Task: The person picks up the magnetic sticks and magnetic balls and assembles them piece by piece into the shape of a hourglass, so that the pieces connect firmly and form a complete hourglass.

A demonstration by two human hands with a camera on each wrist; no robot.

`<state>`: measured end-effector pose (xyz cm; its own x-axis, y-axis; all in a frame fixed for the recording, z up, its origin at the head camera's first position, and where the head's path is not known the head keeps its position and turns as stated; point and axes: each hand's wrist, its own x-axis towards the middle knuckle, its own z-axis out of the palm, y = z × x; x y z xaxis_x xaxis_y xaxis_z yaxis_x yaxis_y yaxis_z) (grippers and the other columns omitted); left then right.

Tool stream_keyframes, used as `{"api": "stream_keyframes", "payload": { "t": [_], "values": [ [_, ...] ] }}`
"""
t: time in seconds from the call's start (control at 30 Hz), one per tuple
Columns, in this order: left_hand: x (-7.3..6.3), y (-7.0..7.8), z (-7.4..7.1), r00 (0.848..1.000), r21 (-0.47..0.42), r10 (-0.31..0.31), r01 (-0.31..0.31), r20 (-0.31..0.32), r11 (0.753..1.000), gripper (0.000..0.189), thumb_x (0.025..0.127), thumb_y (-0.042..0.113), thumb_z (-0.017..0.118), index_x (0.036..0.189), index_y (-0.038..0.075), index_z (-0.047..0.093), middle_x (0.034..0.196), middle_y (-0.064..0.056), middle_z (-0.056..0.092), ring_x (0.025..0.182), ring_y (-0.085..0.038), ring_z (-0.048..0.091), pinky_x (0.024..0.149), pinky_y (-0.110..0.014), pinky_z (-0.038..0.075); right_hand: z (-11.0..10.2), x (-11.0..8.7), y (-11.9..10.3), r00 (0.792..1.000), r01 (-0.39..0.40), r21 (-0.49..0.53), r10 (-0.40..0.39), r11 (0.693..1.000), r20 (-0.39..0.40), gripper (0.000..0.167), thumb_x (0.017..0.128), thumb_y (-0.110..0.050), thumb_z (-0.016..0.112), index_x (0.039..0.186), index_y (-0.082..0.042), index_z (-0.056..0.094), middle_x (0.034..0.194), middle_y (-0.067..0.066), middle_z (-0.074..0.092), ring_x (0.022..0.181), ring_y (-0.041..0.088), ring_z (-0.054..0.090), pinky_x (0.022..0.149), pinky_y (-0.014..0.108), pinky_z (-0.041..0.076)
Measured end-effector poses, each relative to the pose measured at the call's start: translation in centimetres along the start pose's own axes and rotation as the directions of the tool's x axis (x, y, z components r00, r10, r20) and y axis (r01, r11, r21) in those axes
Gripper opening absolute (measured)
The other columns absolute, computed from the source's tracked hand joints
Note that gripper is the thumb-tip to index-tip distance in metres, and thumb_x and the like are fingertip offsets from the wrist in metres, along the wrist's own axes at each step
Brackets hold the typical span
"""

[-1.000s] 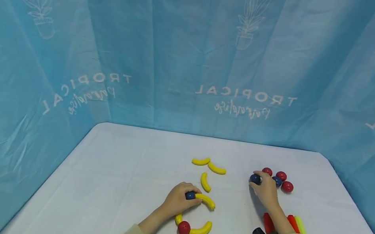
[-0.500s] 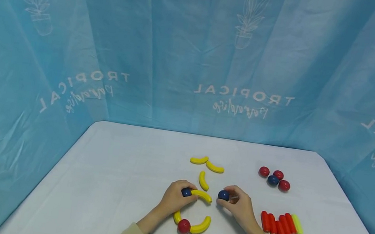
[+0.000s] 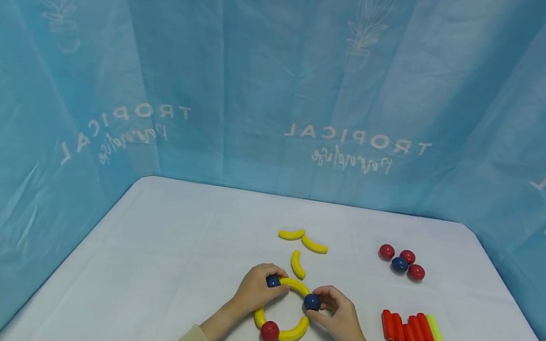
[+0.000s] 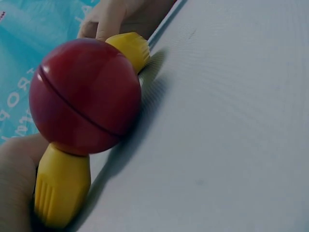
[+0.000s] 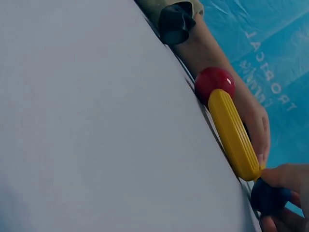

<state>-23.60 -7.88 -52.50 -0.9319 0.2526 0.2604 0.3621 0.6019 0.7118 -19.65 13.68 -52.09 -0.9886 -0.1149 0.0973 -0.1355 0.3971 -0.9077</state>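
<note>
The left hand [image 3: 258, 289] grips, its thumb and fingers bent around a dark blue ball [image 3: 273, 281] and the near end of the yellow upper bar [image 3: 296, 285], a curved piece that arches from this hand towards the other one. The right hand [image 3: 339, 317] pinches a second dark blue ball [image 3: 312, 302] between thumb and fingertips, parted only by the ball itself, at the far end of that same arch.

Between the hands and closer to the person, a glossy red ball [image 3: 269, 332] joins two more curved yellow pieces: the lower left bar [image 3: 259, 317], running up beneath the left hand, and the lower right bar [image 3: 294, 332], whose upper tip lies at the right hand's ball; whether those two touch I cannot tell. Together the pieces form a ring on the white table [image 3: 178, 250].

Straight beyond the hands lie three loose yellow bars [image 3: 298, 265]. Farther off, past the right hand and to its right, three red balls [image 3: 416, 273] cluster around a spare blue ball [image 3: 399, 265]. Just right of the right hand, five red rods [image 3: 388, 325] lie side by side with a lime rod [image 3: 435, 331] at their outer edge.
</note>
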Motion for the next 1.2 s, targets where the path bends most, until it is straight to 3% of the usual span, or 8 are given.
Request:
{"api": "stream_keyframes", "payload": {
  "t": [0.1, 0.2, 0.27, 0.33, 0.5, 0.73, 0.93, 1.2],
  "values": [
    [0.2, 0.0, 0.0, 1.000, 0.004, 0.002, -0.002, 0.000, 1.000, 0.020, 0.083, 0.029, 0.072, 0.098, 0.016, 0.071, 0.100, 0.001, 0.071, 0.101, -0.017, 0.062, 0.094, -0.040, 0.049, 0.2, -0.8, -0.5, 0.994, 0.024, -0.047, -0.029, 0.999, -0.110, 0.035, 0.070, -0.009, 0.082, 0.101, -0.012, 0.065, 0.096, -0.001, 0.065, 0.082, 0.006, 0.057, 0.070, 0.016, 0.049],
    [0.2, 0.0, -0.1, 1.000, 0.010, -0.007, 0.007, 0.008, 1.000, 0.020, 0.083, 0.030, 0.072, 0.099, 0.017, 0.071, 0.101, 0.002, 0.071, 0.102, -0.017, 0.062, 0.095, -0.040, 0.049, 0.4, -2.1, -1.1, 0.987, 0.025, -0.001, -0.025, 1.000, -0.161, 0.025, 0.074, -0.006, 0.078, 0.096, -0.011, 0.066, 0.084, 0.000, 0.063, 0.068, 0.007, 0.051, 0.058, 0.018, 0.045],
    [0.3, 0.0, 0.0, 1.000, 0.013, -0.007, 0.007, 0.006, 1.000, 0.020, 0.083, 0.030, 0.072, 0.099, 0.017, 0.071, 0.101, 0.002, 0.071, 0.102, -0.017, 0.062, 0.094, -0.041, 0.049, 0.6, -3.0, -1.4, 0.995, 0.019, 0.070, -0.013, 0.997, -0.096, 0.022, 0.078, -0.005, 0.074, 0.099, -0.008, 0.066, 0.083, 0.005, 0.063, 0.061, 0.007, 0.051, 0.054, 0.018, 0.044],
    [0.3, 0.0, 0.0, 1.000, 0.020, 0.001, -0.001, -0.002, 1.000, 0.020, 0.083, 0.029, 0.072, 0.099, 0.017, 0.071, 0.101, 0.002, 0.071, 0.102, -0.017, 0.062, 0.094, -0.040, 0.049, 0.8, -3.6, -1.5, 0.999, -0.003, 0.126, -0.003, 0.992, 0.043, 0.026, 0.084, -0.008, 0.069, 0.109, -0.004, 0.063, 0.090, 0.010, 0.066, 0.057, 0.008, 0.052, 0.052, 0.019, 0.046],
    [0.3, 0.0, 0.1, 1.000, 0.033, 0.014, -0.014, -0.010, 0.999, 0.021, 0.083, 0.029, 0.072, 0.099, 0.016, 0.071, 0.101, 0.001, 0.071, 0.102, -0.017, 0.062, 0.094, -0.041, 0.049, 1.3, -4.0, -1.3, 0.938, -0.025, 0.171, -0.036, 0.985, 0.344, 0.041, 0.095, -0.020, 0.057, 0.131, -0.002, 0.051, 0.116, 0.018, 0.063, 0.063, 0.009, 0.058, 0.060, 0.020, 0.052],
    [0.2, -0.1, 0.0, 0.999, 0.030, 0.034, -0.034, -0.001, 0.999, 0.021, 0.083, 0.029, 0.072, 0.101, 0.018, 0.072, 0.098, 0.003, 0.071, 0.098, -0.014, 0.062, 0.091, -0.036, 0.049, 1.5, -3.8, -0.6, 0.892, 0.166, 0.134, -0.207, 0.977, 0.402, 0.027, 0.100, -0.019, 0.046, 0.117, -0.002, 0.060, 0.105, 0.014, 0.062, 0.070, 0.006, 0.058, 0.069, 0.018, 0.052],
    [0.1, 0.1, -0.1, 0.999, 0.015, 0.034, -0.034, 0.000, 0.999, 0.021, 0.083, 0.028, 0.071, 0.102, 0.018, 0.073, 0.097, 0.003, 0.071, 0.096, -0.013, 0.062, 0.089, -0.033, 0.049, 1.3, -4.0, -0.9, 0.919, 0.215, 0.067, -0.225, 0.974, 0.323, 0.019, 0.099, -0.018, 0.050, 0.108, -0.007, 0.063, 0.099, 0.007, 0.063, 0.072, 0.005, 0.057, 0.069, 0.017, 0.051],
    [0.3, 0.1, -0.1, 0.999, 0.008, 0.041, -0.041, 0.035, 0.999, 0.023, 0.087, 0.030, 0.068, 0.106, 0.018, 0.071, 0.101, 0.003, 0.070, 0.100, -0.013, 0.061, 0.092, -0.035, 0.049, 1.1, -3.9, -1.3, 0.965, 0.145, -0.040, -0.133, 0.989, 0.226, 0.010, 0.094, -0.016, 0.057, 0.099, -0.012, 0.065, 0.091, 0.000, 0.062, 0.069, 0.002, 0.052, 0.064, 0.016, 0.048]
  ]
}}
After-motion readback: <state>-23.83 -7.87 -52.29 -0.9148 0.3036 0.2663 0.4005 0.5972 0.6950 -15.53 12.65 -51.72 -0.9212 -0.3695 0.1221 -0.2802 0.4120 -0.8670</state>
